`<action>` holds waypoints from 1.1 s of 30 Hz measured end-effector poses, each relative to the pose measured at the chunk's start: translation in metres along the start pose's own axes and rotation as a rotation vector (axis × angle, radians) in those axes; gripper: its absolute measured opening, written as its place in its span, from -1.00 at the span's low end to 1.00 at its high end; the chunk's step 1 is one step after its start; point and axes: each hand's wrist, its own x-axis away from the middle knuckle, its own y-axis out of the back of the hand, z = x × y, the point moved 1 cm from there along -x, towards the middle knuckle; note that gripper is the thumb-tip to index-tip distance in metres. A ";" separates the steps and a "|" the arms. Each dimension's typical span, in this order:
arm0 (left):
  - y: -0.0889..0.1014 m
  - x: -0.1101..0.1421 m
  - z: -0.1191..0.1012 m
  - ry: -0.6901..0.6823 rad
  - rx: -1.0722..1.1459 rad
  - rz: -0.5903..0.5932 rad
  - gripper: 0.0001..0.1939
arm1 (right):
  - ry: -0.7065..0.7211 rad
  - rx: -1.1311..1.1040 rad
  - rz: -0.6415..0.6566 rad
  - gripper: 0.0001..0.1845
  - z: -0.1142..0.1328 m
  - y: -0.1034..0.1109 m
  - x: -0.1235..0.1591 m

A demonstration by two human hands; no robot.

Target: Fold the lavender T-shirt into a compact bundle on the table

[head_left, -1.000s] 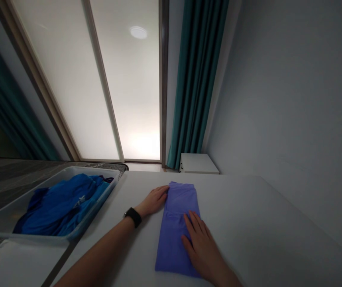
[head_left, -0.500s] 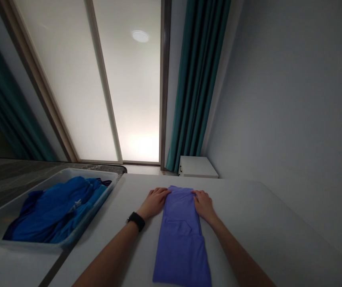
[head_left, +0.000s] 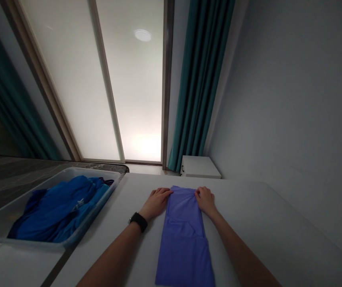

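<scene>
A folded purple garment (head_left: 185,247) lies lengthwise on the white table, in a long narrow strip with a few creases across its middle. At its far left corner, my left hand (head_left: 158,199) grips the edge between thumb and fingers; a black watch is on that wrist. My right hand (head_left: 206,200) pinches the far right corner, its fingers curled inward. Small wrinkles run across the cloth between the two hands. The exact kind of garment cannot be made out.
A translucent plastic bin (head_left: 65,246) holding blue clothes (head_left: 66,207) stands at the left. Beyond the white table (head_left: 242,227) are a small white cabinet (head_left: 201,166), a teal curtain (head_left: 197,87) and frosted sliding doors (head_left: 135,99). A wall (head_left: 302,111) rises at the right.
My right hand's fingers have curled in more tightly at the garment's far right corner. My left hand keeps its place. The whole view has shifted slightly.
</scene>
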 end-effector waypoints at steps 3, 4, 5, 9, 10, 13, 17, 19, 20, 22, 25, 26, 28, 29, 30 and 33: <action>0.001 0.000 -0.001 0.002 0.007 -0.005 -0.56 | -0.002 0.006 -0.006 -0.81 0.000 -0.001 -0.001; 0.001 0.000 -0.001 0.003 0.009 -0.006 -0.57 | -0.003 0.008 -0.008 -0.82 0.000 -0.001 -0.001; 0.002 0.000 -0.002 0.005 0.013 -0.006 -0.58 | -0.004 0.009 -0.010 -0.82 0.000 -0.001 -0.001; 0.005 -0.001 -0.005 0.042 0.066 -0.023 -0.62 | -0.007 0.009 -0.020 -0.80 0.001 0.000 -0.002; 0.006 -0.001 -0.006 0.062 0.094 -0.032 -0.64 | -0.008 0.007 -0.023 -0.80 0.001 0.000 -0.002; 0.005 -0.004 -0.006 0.149 0.161 -0.066 -0.70 | -0.005 0.000 -0.032 -0.77 0.001 0.001 -0.001; -0.001 -0.007 -0.008 0.222 0.166 -0.103 -0.76 | 0.012 0.000 -0.046 -0.76 0.003 0.001 0.003; -0.003 -0.008 -0.011 0.232 0.164 -0.116 -0.77 | 0.033 0.005 -0.052 -0.76 0.004 0.001 0.005; -0.003 -0.008 -0.012 0.232 0.168 -0.125 -0.79 | 0.044 0.007 -0.055 -0.76 0.004 0.000 0.006; -0.004 -0.008 -0.014 0.222 0.187 -0.143 -0.85 | 0.061 0.010 -0.060 -0.77 0.004 0.000 0.008; -0.003 -0.010 -0.017 0.201 0.218 -0.152 -0.92 | 0.069 0.015 -0.064 -0.78 0.004 -0.001 0.008; -0.002 -0.010 -0.017 0.195 0.225 -0.151 -0.92 | 0.068 0.018 -0.066 -0.78 0.004 -0.001 0.008; 0.000 -0.011 -0.018 0.190 0.238 -0.150 -0.91 | 0.064 0.025 -0.073 -0.78 0.003 -0.001 0.008; 0.001 -0.011 -0.018 0.191 0.244 -0.151 -0.91 | 0.062 0.029 -0.077 -0.78 0.003 -0.001 0.008; 0.001 -0.012 -0.018 0.192 0.249 -0.151 -0.91 | 0.059 0.033 -0.080 -0.78 0.003 -0.001 0.008; 0.001 -0.013 -0.018 0.203 0.247 -0.141 -0.90 | 0.053 0.044 -0.086 -0.76 0.004 -0.001 0.008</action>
